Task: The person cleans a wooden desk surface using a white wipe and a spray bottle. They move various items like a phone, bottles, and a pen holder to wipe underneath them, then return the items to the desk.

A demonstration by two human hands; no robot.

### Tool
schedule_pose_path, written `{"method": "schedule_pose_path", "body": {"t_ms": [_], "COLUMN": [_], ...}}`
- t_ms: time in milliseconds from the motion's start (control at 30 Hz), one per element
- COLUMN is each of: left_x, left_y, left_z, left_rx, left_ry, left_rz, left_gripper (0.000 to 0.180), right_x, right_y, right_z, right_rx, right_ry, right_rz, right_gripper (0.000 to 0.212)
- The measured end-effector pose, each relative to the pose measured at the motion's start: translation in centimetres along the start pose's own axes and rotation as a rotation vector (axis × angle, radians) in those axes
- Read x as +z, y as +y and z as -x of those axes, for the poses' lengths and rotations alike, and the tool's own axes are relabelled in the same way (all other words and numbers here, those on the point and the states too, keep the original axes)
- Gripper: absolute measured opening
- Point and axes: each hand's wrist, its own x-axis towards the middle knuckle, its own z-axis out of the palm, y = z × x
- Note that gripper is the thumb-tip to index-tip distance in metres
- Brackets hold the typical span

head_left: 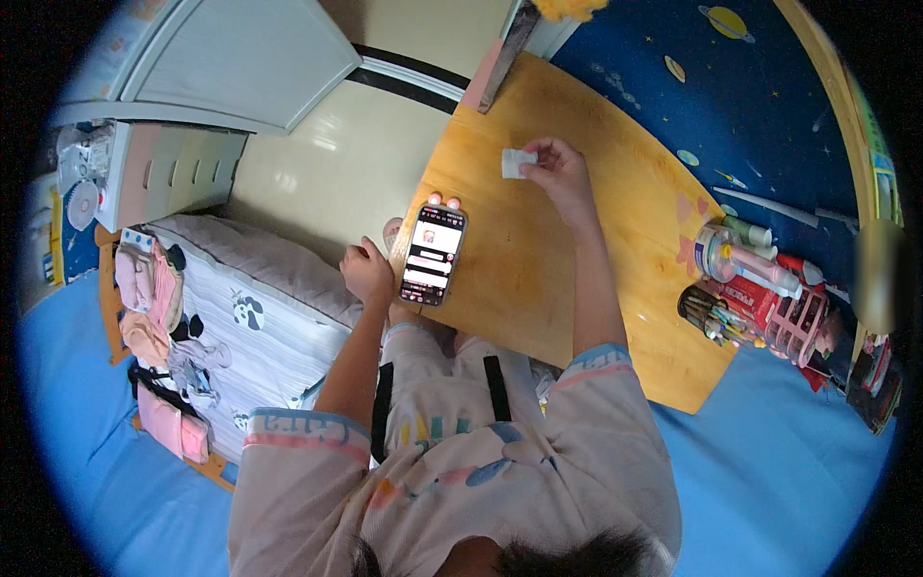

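Note:
My right hand (562, 181) is raised over the wooden table (519, 279), with thumb and fingers pinching a small white folded piece (518, 163). It looks like tissue or thin cloth; I cannot tell which. At the table's left edge my left hand (367, 272) is closed in a loose fist, and nothing shows in its fingers. Just right of that hand is a phone (432, 256) with its screen lit. Two small pink round knobs (444, 200) show at the phone's far end.
Along the table's right side stand a pen holder (700, 310), a pink plastic basket (798, 322), a red box (748, 300) and a clear round container (716, 255). A bed (260, 327) with folded clothes (154, 337) lies to the left. Drawers (183, 173) stand beyond it.

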Motion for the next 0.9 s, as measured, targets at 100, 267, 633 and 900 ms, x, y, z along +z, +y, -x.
{"method": "schedule_pose_path", "body": {"t_ms": [100,267,633,900], "left_x": [-0.4,-0.2,0.3,0.8], "left_y": [0.5,0.6,0.7,0.2], "left_z": [0.3,0.5,0.2,0.4], "left_rx": [-0.005,0.007,0.050,0.002], "left_ry": [0.014,0.046,0.055,0.069], "left_rz": [-0.006,-0.048,-0.007,0.001], "left_gripper": [0.041,0.036,0.039,0.038], "right_x": [-0.1,-0.4,0.7,1.5], "right_y": [-0.2,-1.2,5.4,5.8], "right_z": [-2.0,-10.3,-19.6,-19.0], "right_rx": [-0.058,-0.089,-0.637,-0.528], "right_ry": [0.152,0.292,0.453,0.508], "right_rz": [0.104,0.303,0.772,0.578], "right_gripper": [0.014,0.018,0.020,0.023]}}
